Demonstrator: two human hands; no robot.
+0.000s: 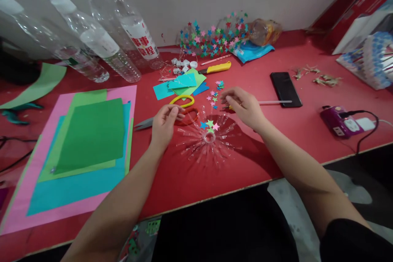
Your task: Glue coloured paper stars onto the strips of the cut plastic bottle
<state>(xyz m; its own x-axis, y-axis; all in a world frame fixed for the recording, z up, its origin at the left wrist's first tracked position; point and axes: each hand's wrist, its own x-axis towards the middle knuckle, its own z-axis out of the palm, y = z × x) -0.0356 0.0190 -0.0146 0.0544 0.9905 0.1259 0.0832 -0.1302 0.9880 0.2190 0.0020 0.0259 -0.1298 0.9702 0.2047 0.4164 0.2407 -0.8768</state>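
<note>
Before me on the red table, a clear plastic bottle piece [209, 137] is spread into many thin strips around its round neck. Several blue, green and pink paper stars [210, 124] lie on its far strips. My left hand [166, 123] is left of it, thumb and forefinger together, over the scissors [184, 100] with yellow and red handles. Anything in that pinch is too small to see. My right hand [244, 106] hovers at the right, fingers curled towards the thumb, contents unclear. Beneath it a yellow, dark-tipped tool and a pale stick [273, 102] partly show.
Coloured paper sheets [92, 135] lie at left, with clear bottles [135, 28] behind. A yellow cutter [218, 67], paper scraps [181, 84] and loose stars [212, 98] lie farther back. Star-covered strips [215, 37] stand by the wall. A phone [285, 89] and purple power socket [342, 120] are at right.
</note>
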